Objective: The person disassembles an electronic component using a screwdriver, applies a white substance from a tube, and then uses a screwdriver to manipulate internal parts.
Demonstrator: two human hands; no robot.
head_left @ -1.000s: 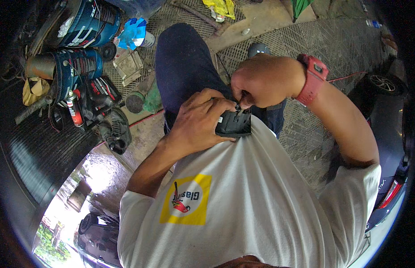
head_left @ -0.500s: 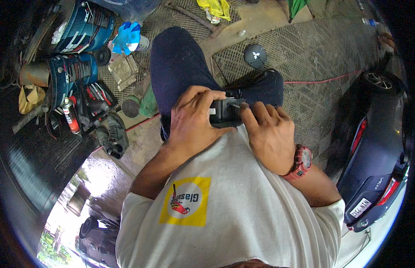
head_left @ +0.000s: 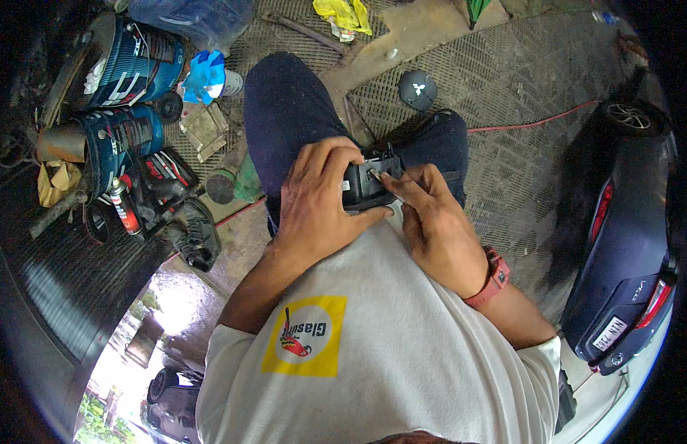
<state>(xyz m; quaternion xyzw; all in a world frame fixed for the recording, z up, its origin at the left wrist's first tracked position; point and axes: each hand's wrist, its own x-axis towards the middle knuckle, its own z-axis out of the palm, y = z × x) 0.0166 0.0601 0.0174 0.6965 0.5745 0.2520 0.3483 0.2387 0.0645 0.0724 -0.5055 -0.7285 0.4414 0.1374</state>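
A black plastic part [head_left: 364,183], box-like with a recess and a small white label, rests over my lap against the shirt. My left hand [head_left: 317,189] is closed round its left side, fingers over the far edge and thumb along the near edge. Above the recess, my right hand [head_left: 441,226] has its fingers curled, the index fingertip down at the part. A small pale thing shows at that fingertip, too small to name. The right thumb is partly hidden under the hand. A red watch [head_left: 494,278] is on my right wrist.
A dark cap [head_left: 418,90] lies on the patterned floor beyond my knees. Blue buckets [head_left: 125,140], a spray can [head_left: 124,207] and dark shoes [head_left: 195,233] crowd the left. A dark blue car [head_left: 617,244] stands at right. A red hose [head_left: 539,124] crosses the floor.
My right hand has rolled over, its index finger now reaching further left into the black part. The left hand keeps its hold. The view has shifted slightly.
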